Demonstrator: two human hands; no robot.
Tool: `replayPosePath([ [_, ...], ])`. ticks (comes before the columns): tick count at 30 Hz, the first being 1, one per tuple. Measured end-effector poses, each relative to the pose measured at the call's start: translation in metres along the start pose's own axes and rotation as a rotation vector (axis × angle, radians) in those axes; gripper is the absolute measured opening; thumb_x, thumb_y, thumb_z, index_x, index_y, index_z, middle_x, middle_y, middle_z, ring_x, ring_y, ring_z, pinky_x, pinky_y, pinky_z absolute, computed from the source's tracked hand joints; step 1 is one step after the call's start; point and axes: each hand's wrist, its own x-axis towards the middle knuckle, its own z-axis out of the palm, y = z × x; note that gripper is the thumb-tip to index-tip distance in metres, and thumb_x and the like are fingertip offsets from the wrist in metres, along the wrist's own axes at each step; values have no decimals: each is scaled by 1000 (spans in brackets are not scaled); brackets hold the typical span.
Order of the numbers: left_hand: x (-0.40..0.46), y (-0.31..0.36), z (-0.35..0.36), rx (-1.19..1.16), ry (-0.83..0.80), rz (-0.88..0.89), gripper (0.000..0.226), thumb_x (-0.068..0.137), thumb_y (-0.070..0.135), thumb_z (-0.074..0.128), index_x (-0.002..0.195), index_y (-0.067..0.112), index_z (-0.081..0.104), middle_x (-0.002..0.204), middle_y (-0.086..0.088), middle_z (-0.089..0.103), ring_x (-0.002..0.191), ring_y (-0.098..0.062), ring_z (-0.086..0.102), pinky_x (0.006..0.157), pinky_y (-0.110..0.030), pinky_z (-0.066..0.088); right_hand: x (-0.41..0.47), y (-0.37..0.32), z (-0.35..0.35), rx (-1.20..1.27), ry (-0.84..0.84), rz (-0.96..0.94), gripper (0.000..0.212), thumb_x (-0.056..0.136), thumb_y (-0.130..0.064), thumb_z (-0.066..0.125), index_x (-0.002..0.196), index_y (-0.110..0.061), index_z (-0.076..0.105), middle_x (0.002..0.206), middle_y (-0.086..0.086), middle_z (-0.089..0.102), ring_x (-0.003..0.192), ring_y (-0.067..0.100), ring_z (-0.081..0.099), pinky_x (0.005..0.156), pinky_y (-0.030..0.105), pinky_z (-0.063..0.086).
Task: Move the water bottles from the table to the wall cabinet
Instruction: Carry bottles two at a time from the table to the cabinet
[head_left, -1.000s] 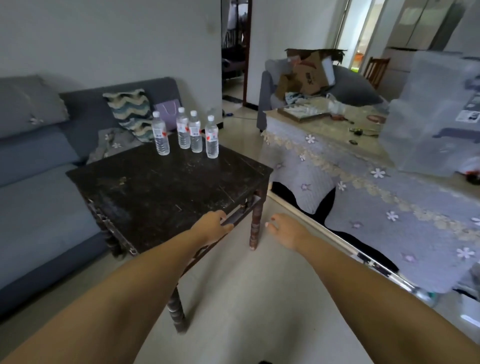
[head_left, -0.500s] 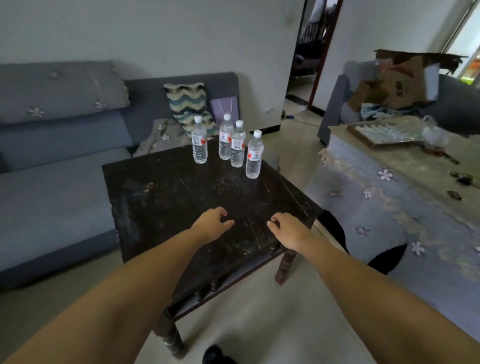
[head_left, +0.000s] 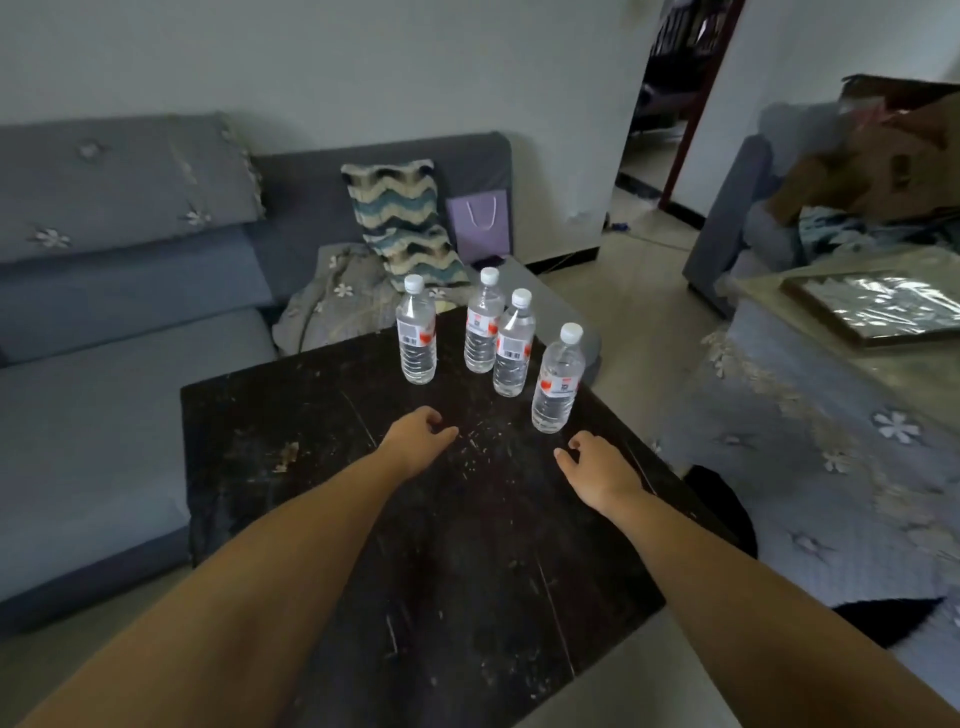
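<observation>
Head view: both hands reach empty over a dark worktop toward four water bottles

Left hand (head_left: 415, 439) and right hand (head_left: 597, 467) hover with fingers loosely curled, holding nothing. Just beyond the right hand stands the nearest bottle (head_left: 557, 379); three more bottles (head_left: 488, 332) stand upright beyond both hands, two of them almost touching. Likely risk: reaching past the nearest bottle could knock it over or off the worktop's right edge, and a grab between the close pair could topple one. The worktop (head_left: 322, 426) is scuffed black wood. A grey sofa (head_left: 119, 291) lies left of the hands, a doorway (head_left: 670, 104) far beyond the right hand; no wall cabinet is in sight
</observation>
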Motion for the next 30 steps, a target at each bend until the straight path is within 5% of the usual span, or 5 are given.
replayPosePath([
  [5, 50, 4, 9, -122, 99, -79, 41, 89, 34, 63, 121, 10, 57, 112, -10, 65, 89, -17, 56, 78, -25, 41, 52, 5, 15, 121, 74, 134, 60, 90, -46, 57, 136, -10, 43, 134, 9, 54, 119, 26, 56, 90, 38, 49],
  [12, 140, 15, 21, -340, 263, -288, 67, 86, 29, 68, 141, 9, 35, 134, -15, 51, 116, -30, 56, 93, -35, 46, 143, -9, 30, 524, 217, 186, 92, 70, -37, 83, 143, -13, 33, 139, 10, 48, 127, 28, 50, 102, 43, 46],
  [17, 185, 18, 23, -495, 457, -380, 96, 77, 29, 77, 150, 12, 16, 151, -15, 29, 136, -35, 36, 110, -49, 35, 165, -10, 50, 789, 336, 136, 79, 69, -21, 85, 134, -12, 40, 131, 7, 55, 120, 22, 56, 94, 26, 46],
  [23, 241, 15, 33, -600, 652, -318, 100, 69, 25, 83, 148, 16, 21, 150, -8, 34, 138, -27, 35, 113, -45, 33, 195, -5, 50, 775, 287, 103, 71, 72, -21, 83, 130, -14, 44, 124, 2, 61, 107, 9, 60, 76, 2, 41],
  [30, 270, -11, 19, -594, 588, -315, 75, 67, 35, 83, 128, 16, 43, 116, -2, 60, 108, -25, 60, 92, -34, 45, 213, 8, 40, 774, 247, 126, 66, 75, -20, 80, 129, -11, 42, 126, 8, 60, 112, 21, 62, 86, 23, 48],
])
